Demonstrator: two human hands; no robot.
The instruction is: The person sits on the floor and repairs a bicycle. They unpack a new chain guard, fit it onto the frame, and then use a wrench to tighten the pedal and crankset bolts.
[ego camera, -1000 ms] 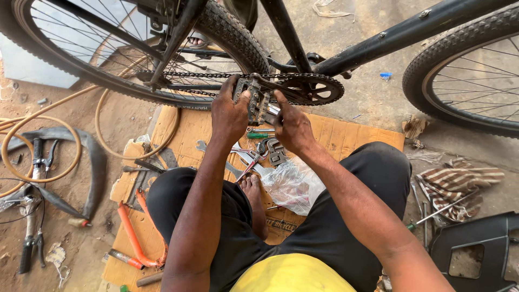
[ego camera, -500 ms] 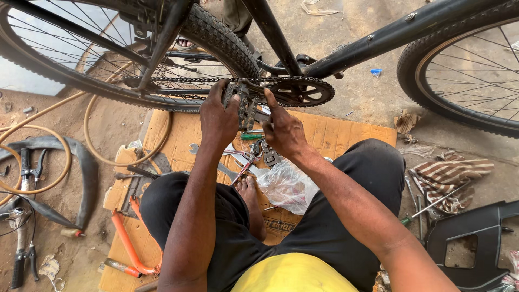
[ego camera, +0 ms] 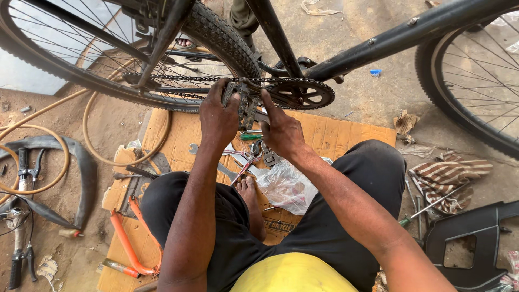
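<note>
Pedal (ego camera: 241, 104) gripped by both hands
Left hand (ego camera: 218, 116) and right hand (ego camera: 281, 130) clamp it, just left of the chainring (ego camera: 303, 93).

Your left hand (ego camera: 217, 116) and right hand (ego camera: 281, 130) flank the black metal bicycle pedal (ego camera: 241, 103), above the flat brown cardboard sheet (ego camera: 335, 135).
</note>
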